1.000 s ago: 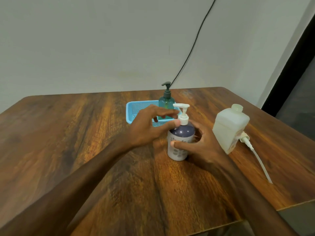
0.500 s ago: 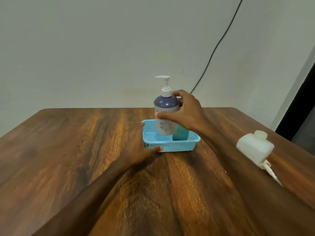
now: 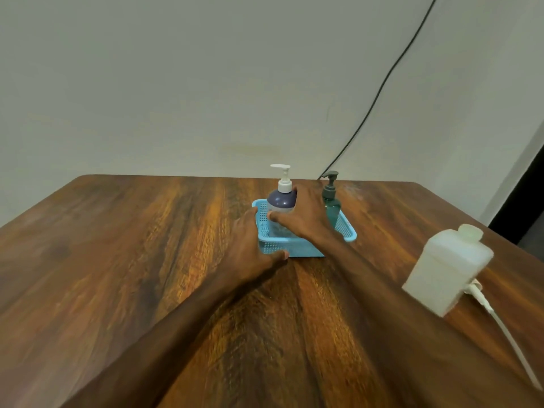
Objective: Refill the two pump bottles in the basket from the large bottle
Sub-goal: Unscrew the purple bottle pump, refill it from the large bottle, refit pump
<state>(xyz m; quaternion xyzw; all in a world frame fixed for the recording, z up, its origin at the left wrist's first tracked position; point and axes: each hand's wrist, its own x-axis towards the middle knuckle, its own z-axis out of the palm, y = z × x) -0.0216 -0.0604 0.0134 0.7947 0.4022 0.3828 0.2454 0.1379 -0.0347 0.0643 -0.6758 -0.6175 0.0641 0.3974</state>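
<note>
Wooden worktop (image 3: 123, 260), dark streaky grain, fills the lower frame; pale wall (image 3: 176, 78) behind it, with a thin black cable (image 3: 379, 92) running down the wall to the worktop's back edge.

Large bottle (image 3: 447, 267): translucent white, square-shouldered, capped, standing upright on the right side of the worktop, well apart from the basket. A loose white pump with its long tube (image 3: 500, 322) lies on the worktop just beside the bottle's base, tube trailing toward the near right edge.

Blue basket (image 3: 294, 248): shallow mesh tray, centre-back of the worktop. Both pump bottles stand upright in it.

Left hand (image 3: 250, 245): resting against the basket's near left corner, thumb along the front wall, fingers up the left side. Grip loose, bracing the basket rather than closed on it.

Right hand (image 3: 306, 216): reaching over the basket's front rim, grip wrapped around the purple bottle's body, thumb on its front, fingers round its right side.

Purple bottle (image 3: 279, 201): rounded purple shoulder, white pump head, nozzle pointing left; left half of the basket.

Green bottle (image 3: 331, 204): dark teal, dark pump, right half of the basket, just beside the right hand; contact with it cannot be told.
</note>
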